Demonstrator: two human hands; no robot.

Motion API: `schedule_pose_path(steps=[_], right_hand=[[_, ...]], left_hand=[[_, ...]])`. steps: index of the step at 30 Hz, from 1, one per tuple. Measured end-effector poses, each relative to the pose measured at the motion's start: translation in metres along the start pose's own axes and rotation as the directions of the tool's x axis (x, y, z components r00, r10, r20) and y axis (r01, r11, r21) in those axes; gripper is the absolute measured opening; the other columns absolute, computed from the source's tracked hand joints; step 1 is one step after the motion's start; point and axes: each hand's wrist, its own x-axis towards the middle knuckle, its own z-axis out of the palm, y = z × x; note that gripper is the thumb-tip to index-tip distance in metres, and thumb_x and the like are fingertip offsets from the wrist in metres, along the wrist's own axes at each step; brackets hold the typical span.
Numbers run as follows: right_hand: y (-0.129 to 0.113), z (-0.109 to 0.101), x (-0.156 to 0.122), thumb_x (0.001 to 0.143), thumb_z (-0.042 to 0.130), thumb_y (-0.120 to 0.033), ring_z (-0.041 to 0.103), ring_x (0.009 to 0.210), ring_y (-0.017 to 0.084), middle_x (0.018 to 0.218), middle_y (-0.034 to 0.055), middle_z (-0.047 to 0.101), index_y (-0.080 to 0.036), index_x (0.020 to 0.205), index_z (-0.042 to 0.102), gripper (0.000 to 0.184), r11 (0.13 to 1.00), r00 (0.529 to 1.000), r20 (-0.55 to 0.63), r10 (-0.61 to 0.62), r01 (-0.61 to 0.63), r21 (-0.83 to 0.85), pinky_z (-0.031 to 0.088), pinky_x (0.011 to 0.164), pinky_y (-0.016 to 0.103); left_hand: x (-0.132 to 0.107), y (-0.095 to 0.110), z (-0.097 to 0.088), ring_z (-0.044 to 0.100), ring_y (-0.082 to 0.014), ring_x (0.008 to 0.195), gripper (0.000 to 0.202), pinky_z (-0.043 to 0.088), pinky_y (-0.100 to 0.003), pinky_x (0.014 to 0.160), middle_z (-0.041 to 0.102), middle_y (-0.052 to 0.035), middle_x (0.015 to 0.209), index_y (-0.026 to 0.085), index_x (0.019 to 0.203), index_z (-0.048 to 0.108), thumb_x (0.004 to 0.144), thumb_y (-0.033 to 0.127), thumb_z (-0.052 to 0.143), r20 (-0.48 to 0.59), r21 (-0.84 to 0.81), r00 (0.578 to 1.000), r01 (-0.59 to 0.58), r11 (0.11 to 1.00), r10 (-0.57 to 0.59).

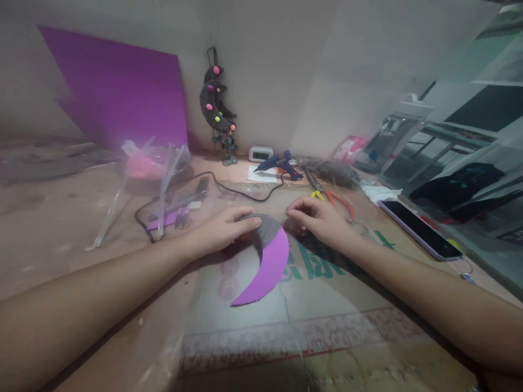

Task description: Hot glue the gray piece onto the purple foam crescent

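Observation:
My left hand (pixel 235 226) grips the upper end of a purple crescent moon cutout (pixel 274 264), thumb on top. Grey yarn (pixel 267 226) is wound closely around that upper end, while the lower part down to the pointed tip shows bare purple. Just right of the crescent, my right hand (pixel 307 215) is closed in a pinch, thumb against the fingers. A thin strand seems to run from the wrapped edge to its fingertips. Both hands are a little above the printed cardboard (pixel 253 321).
Behind stand a blue glue gun (pixel 280 162), a small white clock (pixel 260 154) and orange-handled scissors (pixel 341 204). A decorated grey moon hanging (pixel 218 106) and a purple sheet (pixel 122 92) are at the wall. Glue sticks (pixel 163 190) lie left, a phone (pixel 420 228) right.

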Motion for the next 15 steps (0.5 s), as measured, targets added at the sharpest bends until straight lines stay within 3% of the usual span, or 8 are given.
schedule_pose_path(steps=[6,10,12,15], right_hand=[[-0.0085,0.0025,-0.0023,0.081,0.06,-0.038,0.047,0.048,0.009,0.064,-0.0024,0.055,-0.018,0.079,0.059,0.02,0.996,0.995,-0.083,-0.05,0.044,-0.072,0.038,0.046,0.024],[-0.008,0.006,-0.0021,0.083,0.058,-0.034,0.053,0.059,0.012,0.073,0.0009,0.06,-0.018,0.08,0.061,0.016,0.977,0.991,-0.058,-0.123,0.11,-0.184,0.043,0.056,0.026],[-0.0065,0.0064,-0.002,0.083,0.058,-0.029,0.055,0.065,0.013,0.078,0.0017,0.061,-0.018,0.089,0.062,0.013,0.963,0.986,-0.067,-0.155,0.136,-0.232,0.044,0.061,0.027],[-0.0057,0.0036,-0.0031,0.086,0.054,-0.027,0.053,0.059,0.013,0.072,-0.0021,0.056,-0.02,0.112,0.054,0.027,0.98,0.975,-0.177,-0.138,0.108,-0.165,0.044,0.056,0.026]], left_hand=[[0.0001,-0.0006,-0.0004,0.038,-0.0065,0.047,0.032,0.027,-0.02,0.042,0.043,0.006,0.058,0.018,0.069,0.045,0.088,0.043,0.05,0.015,0.001,1.0,-0.015,1.0,0.015],[-0.0001,-0.0031,0.0,0.038,-0.0067,0.047,0.033,0.027,-0.02,0.042,0.043,0.0056,0.059,0.018,0.071,0.045,0.088,0.045,0.05,0.015,-0.012,1.0,-0.008,1.0,0.008],[0.0008,-0.0046,0.0008,0.038,-0.0066,0.047,0.034,0.027,-0.019,0.042,0.043,0.0054,0.058,0.018,0.07,0.045,0.088,0.046,0.051,-0.032,-0.023,0.999,-0.016,1.0,0.015],[0.0035,-0.0074,0.0017,0.037,-0.0065,0.047,0.034,0.027,-0.019,0.042,0.042,0.0052,0.057,0.018,0.069,0.045,0.088,0.045,0.05,-0.15,-0.093,0.988,-0.035,0.995,0.021]])
